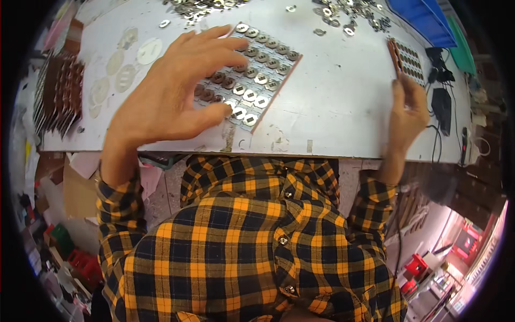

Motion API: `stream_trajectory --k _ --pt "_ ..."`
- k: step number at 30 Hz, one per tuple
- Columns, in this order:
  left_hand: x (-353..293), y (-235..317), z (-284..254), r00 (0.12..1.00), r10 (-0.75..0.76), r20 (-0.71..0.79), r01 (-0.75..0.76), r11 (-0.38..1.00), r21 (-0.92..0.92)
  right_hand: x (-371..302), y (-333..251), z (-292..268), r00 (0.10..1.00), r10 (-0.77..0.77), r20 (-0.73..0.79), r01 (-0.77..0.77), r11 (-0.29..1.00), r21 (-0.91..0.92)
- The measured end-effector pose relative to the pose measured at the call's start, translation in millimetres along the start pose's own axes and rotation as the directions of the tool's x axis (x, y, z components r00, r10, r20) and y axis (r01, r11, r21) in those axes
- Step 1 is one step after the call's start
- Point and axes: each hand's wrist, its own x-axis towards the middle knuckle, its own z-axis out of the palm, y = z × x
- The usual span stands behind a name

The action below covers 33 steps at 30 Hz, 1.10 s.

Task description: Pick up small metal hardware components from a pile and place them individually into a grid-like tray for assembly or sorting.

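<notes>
A brown tray (279, 86) with rows of small silver metal rings lies on the white table (343, 107) in front of me. My left hand (171, 91) is spread flat over the tray's left part, fingers apart, thumb pressing near the front rings. My right hand (406, 110) is at the table's right, fingers closed on the lower end of a second brown tray (399, 53) that stands tilted on its edge, with pockets showing on its face.
Loose silver rings (343, 16) lie scattered along the table's far edge. A stack of brown trays (56, 94) sits at the left, a blue bin (424, 21) at the far right, and black cables (442, 102) beside my right hand.
</notes>
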Motion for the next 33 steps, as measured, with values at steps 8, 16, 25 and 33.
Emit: stream_trajectory --k 8,16,25,33 --pt "9 61 75 0.79 -0.405 -0.461 0.558 0.786 0.265 46 56 -9 0.987 0.071 0.142 0.016 0.846 -0.533" --pt "3 55 47 0.793 -0.342 -0.505 0.464 0.876 0.134 49 60 1 0.991 0.06 0.124 0.014 0.852 -0.523" --pt "-90 -34 -93 0.407 -0.433 -0.804 0.706 0.708 -0.023 51 122 -37 0.994 -0.073 -0.081 0.006 0.78 -0.625" --pt "-205 -141 -210 0.118 -0.711 -0.693 0.992 0.107 0.06 -22 -44 13 0.875 -0.349 0.335 0.327 0.937 0.122"
